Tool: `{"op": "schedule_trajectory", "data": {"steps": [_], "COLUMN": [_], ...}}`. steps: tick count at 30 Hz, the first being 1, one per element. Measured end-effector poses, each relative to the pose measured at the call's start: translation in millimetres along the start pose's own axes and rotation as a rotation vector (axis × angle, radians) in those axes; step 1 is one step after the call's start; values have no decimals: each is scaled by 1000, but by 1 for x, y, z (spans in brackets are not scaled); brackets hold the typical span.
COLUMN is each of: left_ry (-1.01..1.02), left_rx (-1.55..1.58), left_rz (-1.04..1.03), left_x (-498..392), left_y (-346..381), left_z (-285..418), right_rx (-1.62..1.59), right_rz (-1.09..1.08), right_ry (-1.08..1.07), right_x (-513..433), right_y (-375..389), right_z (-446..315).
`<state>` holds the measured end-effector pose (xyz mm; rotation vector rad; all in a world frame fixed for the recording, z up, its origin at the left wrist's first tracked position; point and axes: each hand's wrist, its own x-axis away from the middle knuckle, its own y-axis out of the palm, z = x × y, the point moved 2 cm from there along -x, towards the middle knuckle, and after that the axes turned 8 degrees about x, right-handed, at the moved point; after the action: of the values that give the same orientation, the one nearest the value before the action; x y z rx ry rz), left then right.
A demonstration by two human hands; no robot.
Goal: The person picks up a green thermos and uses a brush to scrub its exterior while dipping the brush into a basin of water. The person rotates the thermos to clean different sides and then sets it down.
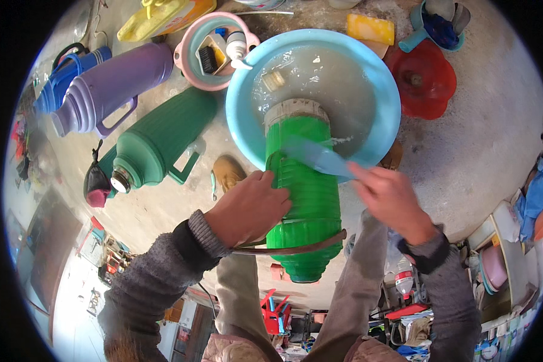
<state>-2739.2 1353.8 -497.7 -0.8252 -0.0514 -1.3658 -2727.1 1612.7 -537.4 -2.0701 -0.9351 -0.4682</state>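
A bright green vacuum flask [304,194] with ribbed sides leans over the near rim of a light blue plastic basin [387,108]. Its grey base end [297,111] lies over the cloudy water [344,86], and its neck points back towards me. My left hand [252,209] grips the flask at its side handle. Between the fingers of my right hand [387,195] is a blue flat implement [319,156], motion-blurred against the green side; its exact kind I cannot tell. A brown band [298,246] crosses the flask near its shoulder.
A dark green flask [163,135], a purple flask [117,86] and a blue flask [70,74] lie at left. A pink basin [183,56] holds a brush and a bottle. Right of the blue basin are a red scalloped basin [425,81] and a yellow sponge [371,29].
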Motion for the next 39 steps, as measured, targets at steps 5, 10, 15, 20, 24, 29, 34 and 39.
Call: {"op": "schedule_trajectory", "data": {"steps": [5,10,15,20,24,29,34,39], "left_ry": [-43,30,-33,-77,-95,-139,-143,-111], "left_rx": [65,96,147,242,258,284,317,307], "left_rz": [-36,-21,-83,-108,-112,-142,-100,-66], "left_x": [2,1,9,17,25,36,42,46], "left_y": [-3,2,0,9,18,33,47,55], "left_z": [-11,-17,-25,-30,-34,-40,-38,-47], "right_rx": [-19,-118,-266,-217,4,-323,-312,-286], "right_rz": [69,120,210,256,348,416,222,117], "right_ry": [-23,-4,-64,303,402,357,61,255], "right_x": [-13,-5,-12,2,-36,-38,-2,9], "right_y": [-6,4,33,56,60,63,49,42], "right_z": [0,12,22,73,85,67,36,67]}}
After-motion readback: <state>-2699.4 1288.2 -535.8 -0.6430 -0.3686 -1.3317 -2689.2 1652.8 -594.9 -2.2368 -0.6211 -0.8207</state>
